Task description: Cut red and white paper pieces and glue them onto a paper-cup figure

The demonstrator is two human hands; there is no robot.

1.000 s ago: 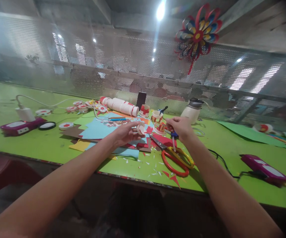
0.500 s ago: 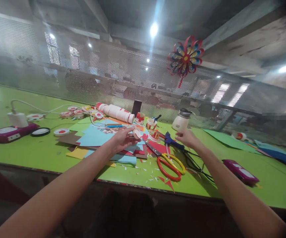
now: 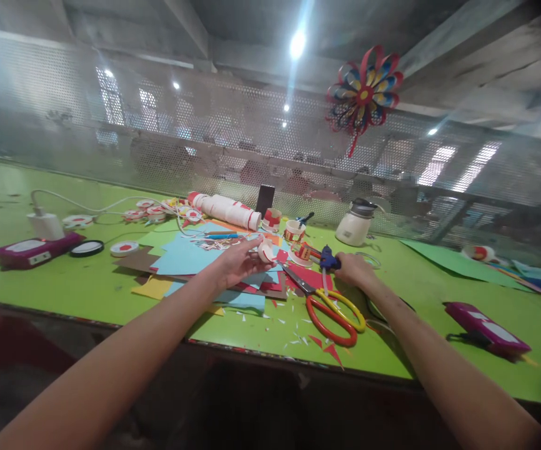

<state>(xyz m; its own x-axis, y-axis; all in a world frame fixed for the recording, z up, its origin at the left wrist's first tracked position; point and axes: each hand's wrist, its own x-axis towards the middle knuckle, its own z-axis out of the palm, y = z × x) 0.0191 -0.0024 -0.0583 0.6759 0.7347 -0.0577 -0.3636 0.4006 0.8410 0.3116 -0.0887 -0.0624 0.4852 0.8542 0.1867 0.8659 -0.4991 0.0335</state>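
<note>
My left hand holds a small round white paper piece with a red edge by its fingertips, above the stacked coloured paper. My right hand is closed around the handle of a blue glue gun, whose nozzle end points left toward a small red and orange piece on a round base. Between the hands lies a pair of scissors with one red and one yellow handle loop, blades toward the left hand. A clear glue stick shows below the gun.
Paper sheets and scraps cover the middle. Behind them are a rolled white paper tube, paper cups, a phone and a white kettle. Purple power strips lie at both sides. A paper flower hangs above.
My right hand has come down onto the glue gun and closed on its handle. My left hand still holds the white paper piece. The view has shifted slightly.
</note>
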